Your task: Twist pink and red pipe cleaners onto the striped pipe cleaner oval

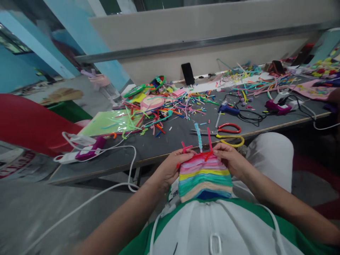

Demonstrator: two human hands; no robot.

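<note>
A rainbow-striped panel [205, 177], which looks built from rows of pipe cleaners, is held upright close to my body. My left hand [174, 164] is closed on its upper left corner, where a pink pipe cleaner [187, 146] sticks out by the fingers. At the upper right corner, my right hand [230, 157] pinches the panel's edge beside a red-pink pipe cleaner [209, 139] that stands up. A light blue twisted strip [198, 136] rises behind the top edge. Just beyond the panel, scissors [230, 131] with one red and one yellow handle lie on the table.
Colourful pipe-cleaner scraps [190, 106] cover much of the grey table [148, 150]. A blue glue gun [230, 109] with a black cord lies behind the scissors. A phone [188, 73] leans against the wall. Purple-and-white power adapters [91, 148] and white cables lie left and right.
</note>
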